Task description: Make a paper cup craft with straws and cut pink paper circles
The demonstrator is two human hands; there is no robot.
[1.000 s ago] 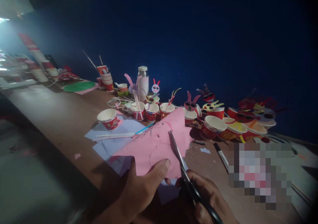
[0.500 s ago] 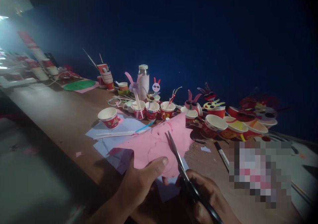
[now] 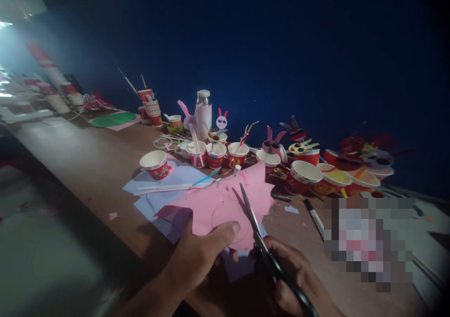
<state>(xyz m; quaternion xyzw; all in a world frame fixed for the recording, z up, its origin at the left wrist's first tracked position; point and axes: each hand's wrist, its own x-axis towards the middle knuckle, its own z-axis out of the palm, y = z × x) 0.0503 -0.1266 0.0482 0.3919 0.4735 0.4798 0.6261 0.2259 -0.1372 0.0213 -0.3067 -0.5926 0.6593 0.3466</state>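
Note:
A sheet of pink paper (image 3: 204, 209) with ragged edges is pinched in my left hand (image 3: 207, 251), the thumb lying on top near a drawn round outline. My right hand (image 3: 295, 275) grips black-handled scissors (image 3: 255, 223). Their blades are slightly apart and straddle the pink paper to the right of the outline. Beneath lie pale blue paper sheets (image 3: 154, 191), partly covered by the pink one. White sticks and a blue pen (image 3: 206, 178) rest on those sheets, beside a red and white paper cup (image 3: 154, 165).
Several paper cups (image 3: 305, 174) line the wall side, some holding paper rabbit heads (image 3: 273, 141). A white flask (image 3: 204, 115) stands behind them. A marker (image 3: 314, 218) lies on the right. Further left are a green paper disc (image 3: 113, 119) and a cup stack (image 3: 153, 112).
The pink paper, both hands and the scissors have barely moved. The scissor blades look slightly further apart than before. The whole view has shifted a little.

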